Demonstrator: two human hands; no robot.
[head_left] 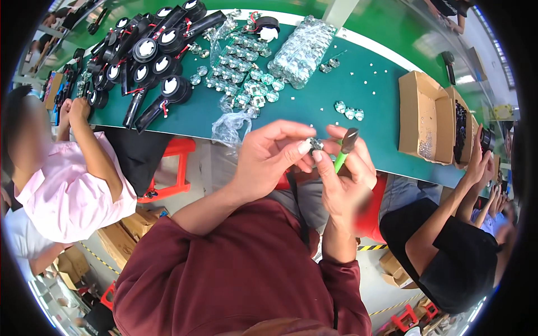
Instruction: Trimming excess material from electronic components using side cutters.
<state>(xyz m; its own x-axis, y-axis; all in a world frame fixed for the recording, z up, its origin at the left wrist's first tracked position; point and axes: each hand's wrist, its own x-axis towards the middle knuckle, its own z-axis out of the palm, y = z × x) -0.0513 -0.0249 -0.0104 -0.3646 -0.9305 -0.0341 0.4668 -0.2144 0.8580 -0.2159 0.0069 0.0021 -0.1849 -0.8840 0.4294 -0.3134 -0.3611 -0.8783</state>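
Note:
Just off the table's near edge, my left hand (270, 162) pinches a small circuit board (316, 147) between thumb and fingers. My right hand (348, 179) meets it from the other side, its thumb tip against the board. Through the fingers of that hand runs a tool with a bright green handle (340, 162) and a wide dark head (350, 140) pointing up and away; its exact kind is unclear. Beyond my hands lie rows of small round circuit boards (258, 89) and a short strip of three boards (348, 111).
Black round-headed housings with handles (162, 64) are heaped at the far left of the green table (358, 73). A bubble-wrapped stack of boards (302, 50) and crumpled clear plastic (231, 126) lie nearby. Cardboard boxes (412, 112) stand right. Co-workers sit on both sides.

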